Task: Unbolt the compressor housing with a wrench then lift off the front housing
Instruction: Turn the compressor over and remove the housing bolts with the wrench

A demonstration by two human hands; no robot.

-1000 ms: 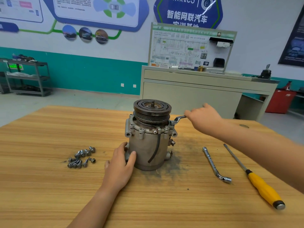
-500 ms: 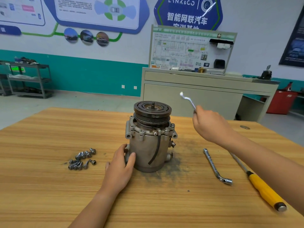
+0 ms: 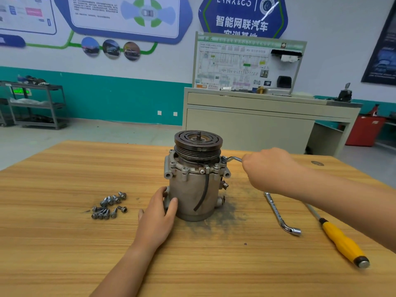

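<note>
A grey metal compressor (image 3: 192,189) stands upright on the wooden table (image 3: 64,243), its dark grooved pulley (image 3: 198,144) on top. Bolts ring the front housing flange (image 3: 184,169) just under the pulley. My right hand (image 3: 265,168) grips a bent metal wrench (image 3: 232,159) whose socket end sits on a bolt at the flange's right side. My left hand (image 3: 159,215) lies against the lower left of the compressor body, fingers straight and pressing on it.
Several loose bolts (image 3: 109,205) lie in a cluster left of the compressor. A second L-shaped socket wrench (image 3: 281,214) and a yellow-handled screwdriver (image 3: 340,243) lie to the right. Dark grime (image 3: 231,213) stains the table around the base. A beige cabinet (image 3: 257,125) stands behind the table.
My right hand had lifted the wrench up off the flange half a second ago; now it has brought it back down onto a bolt on the right side. My left hand stayed put.
</note>
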